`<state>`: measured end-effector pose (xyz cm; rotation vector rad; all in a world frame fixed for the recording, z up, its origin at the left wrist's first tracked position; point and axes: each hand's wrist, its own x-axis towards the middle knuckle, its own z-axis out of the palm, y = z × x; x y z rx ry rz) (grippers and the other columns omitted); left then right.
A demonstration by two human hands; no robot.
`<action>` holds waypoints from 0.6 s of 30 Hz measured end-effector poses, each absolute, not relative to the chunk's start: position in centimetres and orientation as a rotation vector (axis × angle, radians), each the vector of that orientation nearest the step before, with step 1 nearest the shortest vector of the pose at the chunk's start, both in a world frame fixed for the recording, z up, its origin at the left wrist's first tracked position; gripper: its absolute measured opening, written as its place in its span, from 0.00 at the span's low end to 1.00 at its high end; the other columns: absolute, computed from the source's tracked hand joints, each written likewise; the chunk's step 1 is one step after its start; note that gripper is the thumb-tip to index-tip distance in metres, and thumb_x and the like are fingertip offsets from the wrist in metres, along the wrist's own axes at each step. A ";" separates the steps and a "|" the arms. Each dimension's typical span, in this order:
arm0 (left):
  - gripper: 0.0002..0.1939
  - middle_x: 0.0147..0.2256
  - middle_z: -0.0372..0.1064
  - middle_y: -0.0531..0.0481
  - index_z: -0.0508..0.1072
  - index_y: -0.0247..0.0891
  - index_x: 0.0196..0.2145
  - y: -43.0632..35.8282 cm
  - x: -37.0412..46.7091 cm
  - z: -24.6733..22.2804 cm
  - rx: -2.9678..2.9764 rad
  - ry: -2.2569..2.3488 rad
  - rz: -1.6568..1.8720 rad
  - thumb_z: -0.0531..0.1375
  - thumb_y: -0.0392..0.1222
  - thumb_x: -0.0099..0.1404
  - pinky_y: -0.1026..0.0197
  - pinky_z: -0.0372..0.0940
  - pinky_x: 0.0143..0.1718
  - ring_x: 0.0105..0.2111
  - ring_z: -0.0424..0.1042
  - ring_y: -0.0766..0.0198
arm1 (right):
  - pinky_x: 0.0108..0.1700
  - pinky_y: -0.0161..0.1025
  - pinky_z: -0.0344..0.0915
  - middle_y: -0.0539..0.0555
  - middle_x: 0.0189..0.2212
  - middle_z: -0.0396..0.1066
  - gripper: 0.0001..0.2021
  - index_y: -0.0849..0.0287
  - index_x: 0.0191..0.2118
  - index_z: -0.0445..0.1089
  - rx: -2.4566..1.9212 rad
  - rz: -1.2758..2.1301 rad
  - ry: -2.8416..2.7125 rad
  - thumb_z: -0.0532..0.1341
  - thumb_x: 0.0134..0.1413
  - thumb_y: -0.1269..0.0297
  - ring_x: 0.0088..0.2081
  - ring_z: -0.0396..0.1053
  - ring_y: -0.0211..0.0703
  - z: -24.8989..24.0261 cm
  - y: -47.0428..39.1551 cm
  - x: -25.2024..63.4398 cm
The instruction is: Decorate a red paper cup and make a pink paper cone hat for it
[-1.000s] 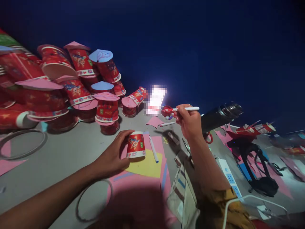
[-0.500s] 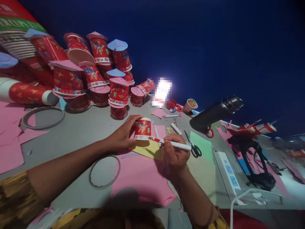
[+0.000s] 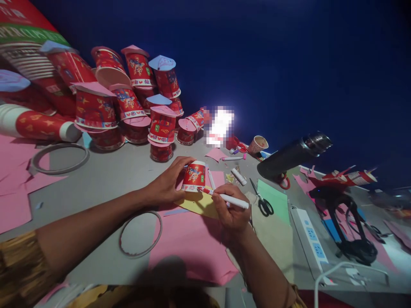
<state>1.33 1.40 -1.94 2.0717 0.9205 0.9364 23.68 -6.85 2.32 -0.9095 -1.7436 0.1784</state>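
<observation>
A red paper cup [image 3: 195, 174] with a printed picture stands upside down, its white rim lowest and marked with small drawings. Thumb and fingers of my left hand [image 3: 170, 180] grip it from the left. In my right hand [image 3: 231, 209] is a white marker [image 3: 236, 201], its red tip end against the cup's rim. Beneath the cup lies a yellow paper sheet [image 3: 201, 204], on top of a pink sheet [image 3: 189, 244]. Another white marker [image 3: 211, 179] lies just behind the right hand. A marker cap cannot be made out.
Decorated red cups [image 3: 162, 126] with paper cone tops are stacked at the back left. Grey rings [image 3: 141, 255] lie on the table. To the right are black scissors [image 3: 266, 207], green paper [image 3: 274, 199], a dark flask [image 3: 289, 158], a power strip [image 3: 310, 235] and a black strap frame [image 3: 356, 248].
The marker tip has shifted slightly left along the cup's rim, and the right hand has moved a little left and down. The whole view has shifted slightly. The left hand keeps its grip.
</observation>
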 end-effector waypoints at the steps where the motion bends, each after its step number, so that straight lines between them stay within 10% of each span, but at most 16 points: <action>1: 0.44 0.65 0.63 0.38 0.58 0.45 0.69 1.4 1.3 -2.1 2.074 0.922 0.941 0.69 0.48 0.59 0.35 0.65 0.68 0.64 0.68 0.41 | 0.34 0.40 0.72 0.50 0.29 0.78 0.06 0.52 0.41 0.74 -0.911 0.183 -1.750 0.63 0.66 0.72 0.29 0.75 0.43 2.3 -6.8 23.7; 18: 0.44 0.65 0.63 0.39 0.58 0.44 0.69 1.5 1.3 -2.3 2.077 0.928 0.919 0.68 0.50 0.59 0.36 0.64 0.69 0.64 0.67 0.41 | 0.34 0.39 0.71 0.50 0.28 0.77 0.05 0.54 0.37 0.74 -1.015 0.208 -1.757 0.63 0.66 0.69 0.29 0.75 0.42 2.2 -6.9 24.0</action>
